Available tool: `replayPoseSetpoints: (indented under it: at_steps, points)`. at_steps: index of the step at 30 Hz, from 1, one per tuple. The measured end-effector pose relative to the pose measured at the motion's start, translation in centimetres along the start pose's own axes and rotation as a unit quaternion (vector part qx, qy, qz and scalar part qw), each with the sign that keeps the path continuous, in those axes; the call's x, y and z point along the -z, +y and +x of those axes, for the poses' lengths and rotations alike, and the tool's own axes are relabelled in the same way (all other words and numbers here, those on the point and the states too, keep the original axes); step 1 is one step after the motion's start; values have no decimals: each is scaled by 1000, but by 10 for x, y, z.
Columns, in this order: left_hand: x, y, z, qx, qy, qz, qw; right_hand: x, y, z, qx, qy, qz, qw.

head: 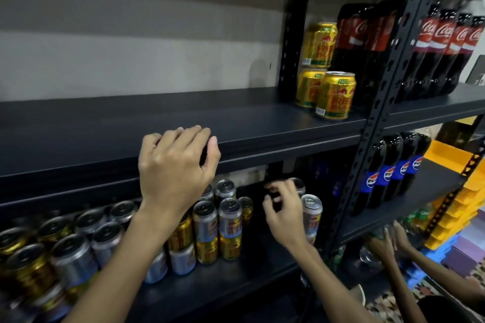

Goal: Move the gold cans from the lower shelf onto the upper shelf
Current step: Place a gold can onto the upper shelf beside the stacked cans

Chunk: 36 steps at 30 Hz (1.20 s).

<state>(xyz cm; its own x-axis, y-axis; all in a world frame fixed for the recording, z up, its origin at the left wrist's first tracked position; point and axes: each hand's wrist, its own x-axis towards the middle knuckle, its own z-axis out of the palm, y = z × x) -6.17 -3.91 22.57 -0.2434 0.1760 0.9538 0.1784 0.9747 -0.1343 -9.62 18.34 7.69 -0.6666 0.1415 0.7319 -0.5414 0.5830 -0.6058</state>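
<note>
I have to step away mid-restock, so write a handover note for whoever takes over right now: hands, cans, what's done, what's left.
Left hand: fingers curled at the upper shelf front edge; whether it holds anything is hidden.
Right hand: reaching among the cans on the lower shelf, grip unclear.
Done: three gold cans stand at the upper shelf's right end, one stacked on another.
Left: the lower gold cans, several, mixed and stacked with silver cans.

A pale grey wall [131, 60] backs black perforated uprights [380, 102]; stacked yellow bins [464, 199] stand above a patterned floor [430, 294].
</note>
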Motion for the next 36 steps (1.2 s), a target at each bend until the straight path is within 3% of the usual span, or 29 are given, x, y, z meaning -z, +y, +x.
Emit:
replayPoseSetpoints:
  at_steps: [3,6,10,20,30,36]
  points:
    - [-5,0,0,2,35,4,999,-30,38,-7,-122,-145,-38,981]
    - [-8,1,0,5,54,12,998,-52,72,-9,-178,-261,-69,946]
    - [-9,0,1,-1,73,24,997,-70,94,-6,-220,-321,-80,918]
    - [-11,0,0,-4,75,25,997,-91,114,0,-222,-347,-65,909]
    - [-14,0,0,-4,86,36,996,-82,118,-43,-257,-262,-97,925]
    - [-14,0,-1,-5,83,31,996,-83,119,-48,-281,-234,-38,930]
